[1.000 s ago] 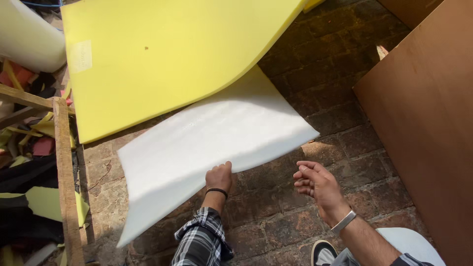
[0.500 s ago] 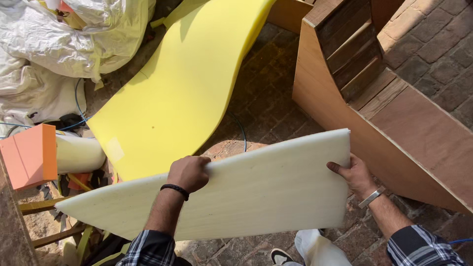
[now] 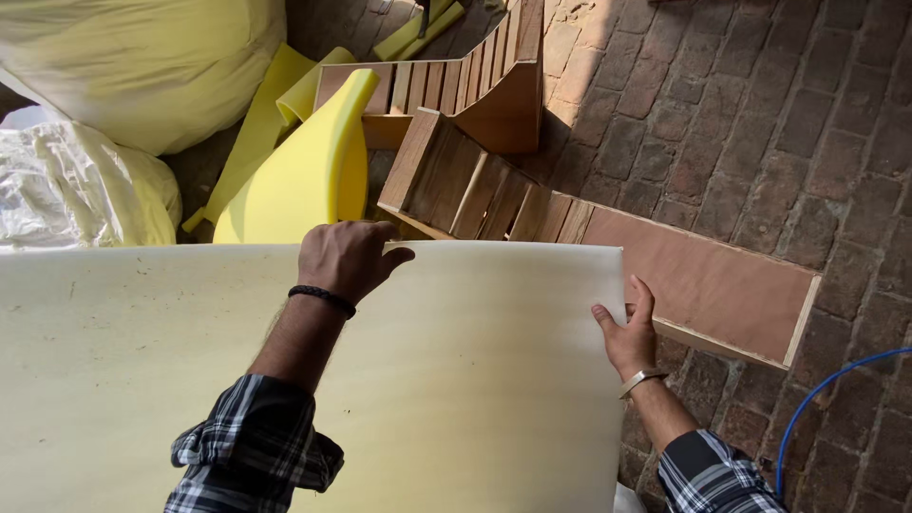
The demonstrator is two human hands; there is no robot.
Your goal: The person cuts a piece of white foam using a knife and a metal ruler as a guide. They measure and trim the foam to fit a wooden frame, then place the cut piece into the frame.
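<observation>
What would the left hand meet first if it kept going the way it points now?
Probably the slatted wooden frame just beyond the foam sheet whose top edge the left hand grips; depth is unclear, so it might pass above it.

The pale foam sheet (image 3: pixel 456 380) runs off the left and bottom edges, so its full extent cannot be told. Under the left hand (image 3: pixel 347 258), the fingertips fold over the sheet's top edge and drop out of sight behind it. At the right hand (image 3: pixel 627 332), the palm side is hidden against the sheet's right edge. Beyond the left fingers, the wooden frame (image 3: pixel 494 199) has its near edge covered by the sheet, and the yellow foam (image 3: pixel 304 180) disappears behind it too.
</observation>
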